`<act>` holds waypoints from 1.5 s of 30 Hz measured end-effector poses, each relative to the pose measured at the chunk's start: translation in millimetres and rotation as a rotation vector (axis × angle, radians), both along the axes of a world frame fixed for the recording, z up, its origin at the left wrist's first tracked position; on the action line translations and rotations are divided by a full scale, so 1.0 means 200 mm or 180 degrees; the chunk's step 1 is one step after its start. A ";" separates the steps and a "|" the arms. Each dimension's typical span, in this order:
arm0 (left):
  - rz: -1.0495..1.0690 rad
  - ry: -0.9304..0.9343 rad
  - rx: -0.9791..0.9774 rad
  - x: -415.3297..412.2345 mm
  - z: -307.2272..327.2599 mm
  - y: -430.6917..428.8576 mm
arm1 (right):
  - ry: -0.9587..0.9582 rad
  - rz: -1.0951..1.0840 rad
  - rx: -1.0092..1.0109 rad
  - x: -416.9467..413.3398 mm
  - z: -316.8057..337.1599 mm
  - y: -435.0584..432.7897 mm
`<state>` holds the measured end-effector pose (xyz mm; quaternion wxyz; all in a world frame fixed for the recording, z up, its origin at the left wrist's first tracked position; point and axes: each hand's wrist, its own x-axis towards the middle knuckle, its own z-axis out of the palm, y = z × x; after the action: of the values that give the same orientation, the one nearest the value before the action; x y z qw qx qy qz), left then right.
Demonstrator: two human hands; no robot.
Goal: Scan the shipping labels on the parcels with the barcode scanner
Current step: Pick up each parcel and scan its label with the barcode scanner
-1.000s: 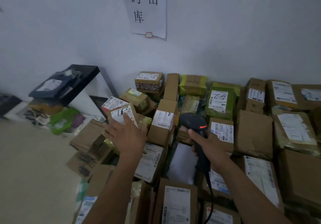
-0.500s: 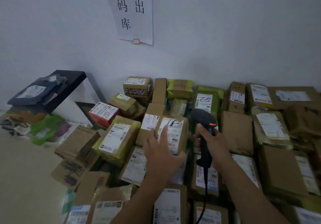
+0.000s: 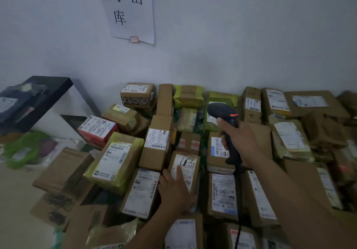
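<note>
Setting hand-marked parcel [image 3: 185, 164] back into pile, lower than half second ago; left hand [image 3: 176, 192] rests flat on label, fingers straight. Right hand [image 3: 243, 139] grips barcode scanner [image 3: 222, 111] at parcel's 1 o'clock. Scan probably done; next parcel due.

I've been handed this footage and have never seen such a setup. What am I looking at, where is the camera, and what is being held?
There is no machine here. These are a person's two bare arms, filmed by one camera worn on the head, looking forward and down. The right hand grips a black barcode scanner, and its cable hangs down. The left hand lies on a small cardboard parcel with handwriting on top. All around are stacked parcels, mostly brown boxes, against a white wall with a paper sign. A black table stands at the left.
</note>
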<state>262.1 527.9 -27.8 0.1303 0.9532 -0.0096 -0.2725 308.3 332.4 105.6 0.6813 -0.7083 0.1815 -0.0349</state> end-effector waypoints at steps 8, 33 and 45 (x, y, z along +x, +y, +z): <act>-0.0007 -0.1419 -0.0966 0.49 0.15 -0.14 | 0.0135 0.0045 0.0121 0.33 -0.06 -0.07; 0.0895 -0.1289 -0.0486 1.22 -0.14 -0.45 | 0.0556 -0.0052 0.1361 0.56 -0.54 -0.22; -0.0507 -0.2011 -0.0794 1.17 0.34 -0.21 | 0.0439 0.0293 -0.0020 0.26 -0.25 -0.28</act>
<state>496.4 485.0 40.1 0.2147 0.9635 -0.1570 0.0299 361.2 275.5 55.7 0.6659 -0.7187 0.1951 0.0447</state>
